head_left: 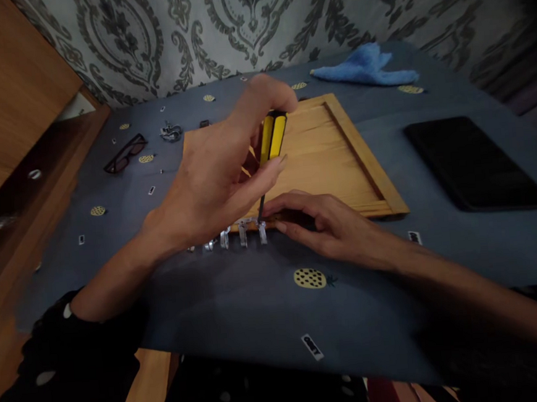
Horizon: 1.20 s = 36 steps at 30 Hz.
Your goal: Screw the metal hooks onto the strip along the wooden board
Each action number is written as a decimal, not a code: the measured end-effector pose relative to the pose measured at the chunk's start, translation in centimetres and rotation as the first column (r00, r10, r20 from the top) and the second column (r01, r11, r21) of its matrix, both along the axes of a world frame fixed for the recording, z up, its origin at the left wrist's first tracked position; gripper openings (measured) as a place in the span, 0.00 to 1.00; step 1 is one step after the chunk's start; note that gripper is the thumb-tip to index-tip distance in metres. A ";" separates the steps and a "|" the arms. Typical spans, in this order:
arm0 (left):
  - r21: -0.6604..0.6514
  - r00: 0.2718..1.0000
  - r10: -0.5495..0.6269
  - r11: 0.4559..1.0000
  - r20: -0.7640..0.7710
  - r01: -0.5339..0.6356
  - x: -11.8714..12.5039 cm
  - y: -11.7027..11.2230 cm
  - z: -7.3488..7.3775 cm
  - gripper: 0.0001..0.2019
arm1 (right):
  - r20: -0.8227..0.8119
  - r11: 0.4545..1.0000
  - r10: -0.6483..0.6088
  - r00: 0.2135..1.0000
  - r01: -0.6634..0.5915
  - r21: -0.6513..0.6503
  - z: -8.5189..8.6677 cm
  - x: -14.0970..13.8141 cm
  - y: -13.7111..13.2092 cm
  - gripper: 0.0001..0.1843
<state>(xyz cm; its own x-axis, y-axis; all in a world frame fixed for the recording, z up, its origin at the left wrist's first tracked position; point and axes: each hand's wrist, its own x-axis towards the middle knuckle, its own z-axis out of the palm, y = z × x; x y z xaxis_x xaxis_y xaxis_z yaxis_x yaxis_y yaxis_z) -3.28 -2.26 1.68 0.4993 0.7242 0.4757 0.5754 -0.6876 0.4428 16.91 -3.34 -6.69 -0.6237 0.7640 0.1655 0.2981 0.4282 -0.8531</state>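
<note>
A screwdriver [273, 137] with a yellow and black handle stands nearly upright in my left hand [214, 168], whose fingers wrap around the grip. Its dark shaft runs down to a metal hook [262, 232] on the near edge of a wooden board with a raised rim [362, 156]. Several shiny hooks [243, 233] line that edge, partly covered by my left hand. Close to the tip, my right hand [330, 224] is closed on the near rim, index finger above and thumb in front. Whether it also touches the hook is hard to tell.
Dark glasses [125, 153] and a small metal item [171, 132] lie at the left on the blue patterned cloth [240, 308]. A blue fluffy cloth [364, 66] lies at the back. To the right is a black tablet [474, 163]. A wooden cabinet [12, 78] borders the left.
</note>
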 end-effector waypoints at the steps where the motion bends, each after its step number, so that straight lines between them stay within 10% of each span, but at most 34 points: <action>1: 0.001 1.000 -0.010 1.000 0.008 0.010 0.0 0.1 -0.1 0.15 | 0.010 1.000 -0.001 1.000 0.000 0.001 0.1 0.0 0.0 0.14; 36: -0.020 0.999 -0.026 0.999 0.025 0.026 0.1 0.2 0.0 0.15 | 0.046 1.000 -0.004 0.999 0.002 0.025 0.2 0.1 0.1 0.13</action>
